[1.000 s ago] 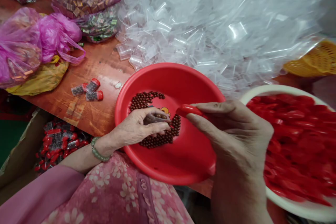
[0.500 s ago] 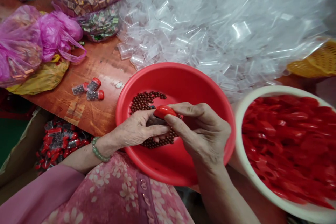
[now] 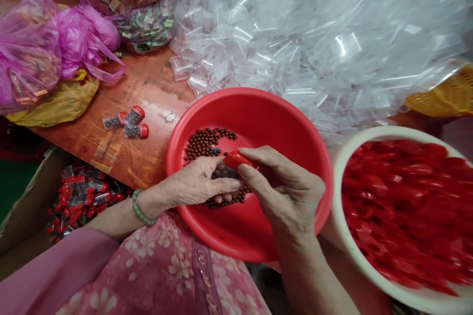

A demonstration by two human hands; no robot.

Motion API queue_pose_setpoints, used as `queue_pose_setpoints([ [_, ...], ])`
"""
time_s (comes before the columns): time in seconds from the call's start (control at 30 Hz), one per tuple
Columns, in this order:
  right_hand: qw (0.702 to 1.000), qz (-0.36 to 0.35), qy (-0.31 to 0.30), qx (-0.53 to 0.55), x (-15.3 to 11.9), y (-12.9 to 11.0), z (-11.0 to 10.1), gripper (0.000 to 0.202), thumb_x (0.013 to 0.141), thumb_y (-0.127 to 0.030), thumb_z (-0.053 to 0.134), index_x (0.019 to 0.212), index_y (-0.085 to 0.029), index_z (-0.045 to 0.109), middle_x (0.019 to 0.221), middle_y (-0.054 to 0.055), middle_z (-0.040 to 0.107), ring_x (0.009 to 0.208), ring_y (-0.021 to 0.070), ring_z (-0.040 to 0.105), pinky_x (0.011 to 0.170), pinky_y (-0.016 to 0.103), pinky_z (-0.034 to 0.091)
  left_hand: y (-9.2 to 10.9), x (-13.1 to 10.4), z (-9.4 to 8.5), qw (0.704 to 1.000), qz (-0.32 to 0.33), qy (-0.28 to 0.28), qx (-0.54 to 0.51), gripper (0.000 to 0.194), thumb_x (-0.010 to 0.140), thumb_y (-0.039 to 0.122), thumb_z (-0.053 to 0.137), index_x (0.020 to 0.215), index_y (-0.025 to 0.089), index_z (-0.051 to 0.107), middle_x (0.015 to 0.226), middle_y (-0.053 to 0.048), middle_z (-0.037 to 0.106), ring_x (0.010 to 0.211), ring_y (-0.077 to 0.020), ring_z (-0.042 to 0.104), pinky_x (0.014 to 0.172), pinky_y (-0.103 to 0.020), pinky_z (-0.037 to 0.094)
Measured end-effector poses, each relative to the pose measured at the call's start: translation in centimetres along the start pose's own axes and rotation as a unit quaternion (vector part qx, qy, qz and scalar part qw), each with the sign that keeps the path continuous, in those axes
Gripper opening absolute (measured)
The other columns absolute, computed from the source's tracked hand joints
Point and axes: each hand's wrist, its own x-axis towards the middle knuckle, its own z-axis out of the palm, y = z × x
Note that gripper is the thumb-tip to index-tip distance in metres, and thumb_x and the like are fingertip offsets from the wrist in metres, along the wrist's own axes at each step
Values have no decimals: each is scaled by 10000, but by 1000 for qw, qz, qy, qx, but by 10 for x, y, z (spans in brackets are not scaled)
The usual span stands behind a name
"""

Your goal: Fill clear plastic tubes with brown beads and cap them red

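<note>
Over a red basin (image 3: 291,123), my left hand (image 3: 197,180) is closed around a small clear container (image 3: 224,171) with dark brown balls inside. My right hand (image 3: 284,184) pinches a shiny red cap (image 3: 238,159) between thumb and fingers, at the container's end. Whether the cap is fully seated I cannot tell, since my fingers cover part of the join. Loose brown balls (image 3: 203,142) lie in the left part of the basin, beneath and behind my hands.
Three filled containers with red caps (image 3: 136,131) lie on the table (image 3: 155,103). A cardboard box (image 3: 22,211) at lower left holds many more. A white tub (image 3: 338,197) of red caps stands right. Clear empty containers (image 3: 258,54) heap behind; pink bags (image 3: 86,34) sit upper left.
The view has shifted slightly. My hands stay together over the basin; the red cap has tilted a little, and more of the balls inside the clear container show.
</note>
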Motion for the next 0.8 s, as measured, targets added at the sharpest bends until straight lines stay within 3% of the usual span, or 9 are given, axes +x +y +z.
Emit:
queue_pose_setpoints([
  [0.27, 998, -41, -19, 32, 2, 2, 0, 378, 799, -65, 704, 1072, -324, 734, 899, 0, 743, 799, 173, 680, 722, 346, 564, 0, 0, -1, 999, 6, -13, 41, 371, 791, 476, 713, 766, 168, 507, 614, 47, 490, 545, -72, 437, 524, -231, 349],
  [0.5, 998, 19, -12, 62, -4, 4, -4, 294, 813, -69, 694, 993, -295, 743, 832, -13, 728, 798, 150, 675, 744, 309, 565, 0, 2, 1, 996, 31, -7, 86, 125, 837, 183, 636, 799, 157, 520, 701, 42, 502, 631, -68, 432, 609, -220, 372],
  [0.7, 999, -50, -7, -10, -6, 12, -4, 319, 851, -114, 687, 1106, -304, 706, 937, -4, 740, 853, 141, 695, 836, 310, 565, 0, 3, -3, 998, -17, -22, 50, 359, 771, 448, 735, 821, 165, 519, 599, 64, 505, 530, -68, 447, 516, -213, 358],
  [0.8, 984, -131, -48, -108, -6, 10, -3, 478, 848, -329, 727, 1300, -265, 585, 1050, 64, 711, 945, 207, 694, 829, 361, 577, -2, 5, -7, 999, -7, -40, 0, 423, 745, 525, 751, 759, 148, 562, 602, 38, 545, 535, -66, 470, 536, -216, 379],
])
